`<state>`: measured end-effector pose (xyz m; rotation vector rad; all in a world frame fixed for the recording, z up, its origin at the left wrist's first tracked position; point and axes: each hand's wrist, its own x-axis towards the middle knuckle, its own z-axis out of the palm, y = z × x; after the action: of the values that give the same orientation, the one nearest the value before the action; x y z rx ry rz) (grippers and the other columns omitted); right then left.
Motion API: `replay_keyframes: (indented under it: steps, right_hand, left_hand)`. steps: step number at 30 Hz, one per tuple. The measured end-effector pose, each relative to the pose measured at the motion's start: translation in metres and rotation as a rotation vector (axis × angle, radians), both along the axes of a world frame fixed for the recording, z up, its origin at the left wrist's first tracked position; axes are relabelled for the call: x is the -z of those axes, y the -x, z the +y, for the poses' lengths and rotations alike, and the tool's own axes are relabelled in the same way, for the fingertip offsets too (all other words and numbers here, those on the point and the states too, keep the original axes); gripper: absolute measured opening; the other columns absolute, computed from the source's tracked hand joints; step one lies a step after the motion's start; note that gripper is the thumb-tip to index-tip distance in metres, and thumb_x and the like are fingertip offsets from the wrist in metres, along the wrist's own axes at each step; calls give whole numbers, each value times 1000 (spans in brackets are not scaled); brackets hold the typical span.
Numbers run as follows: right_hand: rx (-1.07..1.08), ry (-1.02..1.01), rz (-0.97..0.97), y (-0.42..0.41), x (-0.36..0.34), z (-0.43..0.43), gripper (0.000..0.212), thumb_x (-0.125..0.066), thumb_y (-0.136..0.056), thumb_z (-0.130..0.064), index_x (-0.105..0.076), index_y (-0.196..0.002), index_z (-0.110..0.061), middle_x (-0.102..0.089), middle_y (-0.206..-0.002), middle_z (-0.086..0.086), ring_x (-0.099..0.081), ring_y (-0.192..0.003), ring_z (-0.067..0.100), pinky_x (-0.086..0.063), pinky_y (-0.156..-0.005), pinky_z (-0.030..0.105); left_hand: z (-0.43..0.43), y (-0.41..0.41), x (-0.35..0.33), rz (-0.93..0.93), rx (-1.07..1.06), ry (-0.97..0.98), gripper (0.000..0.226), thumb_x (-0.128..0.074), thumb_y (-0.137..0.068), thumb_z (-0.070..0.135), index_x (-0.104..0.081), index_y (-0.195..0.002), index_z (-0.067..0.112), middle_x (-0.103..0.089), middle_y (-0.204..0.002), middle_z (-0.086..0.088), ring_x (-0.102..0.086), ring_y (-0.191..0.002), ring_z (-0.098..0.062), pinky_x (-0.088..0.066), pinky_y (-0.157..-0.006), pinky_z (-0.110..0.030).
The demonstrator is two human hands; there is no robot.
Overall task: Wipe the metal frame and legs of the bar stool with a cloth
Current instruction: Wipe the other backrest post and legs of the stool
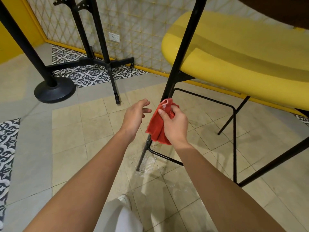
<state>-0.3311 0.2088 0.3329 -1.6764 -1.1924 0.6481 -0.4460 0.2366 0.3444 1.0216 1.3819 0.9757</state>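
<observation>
The person wears white trousers (pixel 127 220) and a white shoe (pixel 124 198), forearms (pixel 93 166) bare.

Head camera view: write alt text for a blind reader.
The right hand grips a red cloth against a black stool leg, while the left hand hovers open beside it. A yellow seat sits above a tiled floor.

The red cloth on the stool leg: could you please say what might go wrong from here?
The right hand bunches the red cloth against the black leg, so its far side may be missed. The left hand holds nothing, so the stool could shift. White flecks lower down may remain.
</observation>
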Motion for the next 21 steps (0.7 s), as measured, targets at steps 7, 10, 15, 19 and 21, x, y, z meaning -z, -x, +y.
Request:
replay_keyframes:
  steps: [7, 10, 15, 19, 21]
  right_hand:
    - [53, 226, 197, -8, 14, -25, 4, -65, -86, -24, -66, -84, -21, -65, -81, -5, -62, -82, 16, -49, -75, 25]
    - [-58, 289, 463, 1, 11, -36, 17, -57, -91, -38, -68, -87, -26, -73, -90, 0, -68, -91, 19, -52, -90, 40]
    - [-139, 341, 936, 6, -4, -36, 42, -34, -99, -46, -62, -113, -19, -66, -115, 14, -65, -103, 24, -52, -91, 41]
    - [-193, 442, 694, 6, -13, -30, 46, -33, -100, -44, -43, -134, -15, -61, -118, 15, -64, -96, 26, -56, -81, 40]
    - [-97, 436, 609, -3, -17, -25, 43, -33, -102, -36, -39, -136, -11, -62, -112, 18, -62, -81, 20, -56, -70, 34]
  left_hand:
    - [-36, -4, 11, 78, 129, -100, 16, -59, -90, 32, -52, -100, 22, -60, -98, 3, -55, -89, -10, -42, -74, -22]
    - [-53, -5, 22, 158, 281, -186, 25, -59, -90, 37, -50, -110, 27, -56, -106, 5, -56, -96, -6, -46, -80, -19]
    - [-62, 5, 38, 302, 247, -368, 41, -59, -92, 25, -43, -130, 29, -39, -118, 6, -42, -99, 23, -32, -84, 4]
    - [-55, 9, 43, 244, 67, -367, 32, -52, -94, 13, -48, -124, 25, -57, -116, 4, -58, -107, -8, -46, -91, -21]
    - [-43, 12, 40, 168, -55, -322, 32, -47, -96, 12, -47, -125, 26, -60, -118, 1, -61, -107, -18, -49, -95, -36]
